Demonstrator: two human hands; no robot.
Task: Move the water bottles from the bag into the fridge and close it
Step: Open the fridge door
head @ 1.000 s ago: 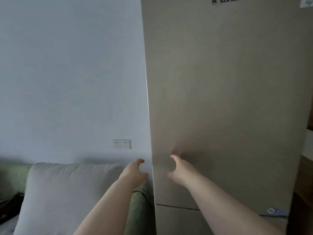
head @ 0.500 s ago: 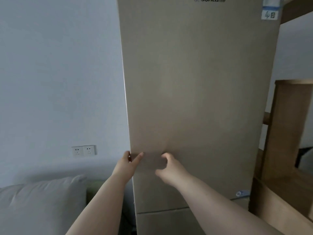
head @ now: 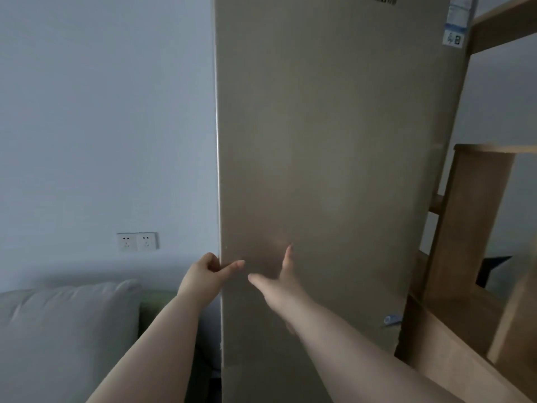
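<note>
A tall beige-gold fridge door (head: 334, 155) fills the middle of the view and appears to sit flush with the cabinet. My left hand (head: 207, 274) grips the door's left edge, fingers curled behind it and the thumb lying on the front. My right hand (head: 280, 279) presses flat on the door face just to the right, fingers straight and spread. No water bottles and no bag are in view.
A grey sofa cushion (head: 66, 330) sits low on the left below a white double wall socket (head: 137, 241). A wooden shelf frame (head: 470, 242) stands tight against the fridge's right side. A plain wall lies behind.
My left hand has moved from beside the fridge onto the door's left edge and gripped it. My right hand's fingers have straightened against the door. The view has swung right.
</note>
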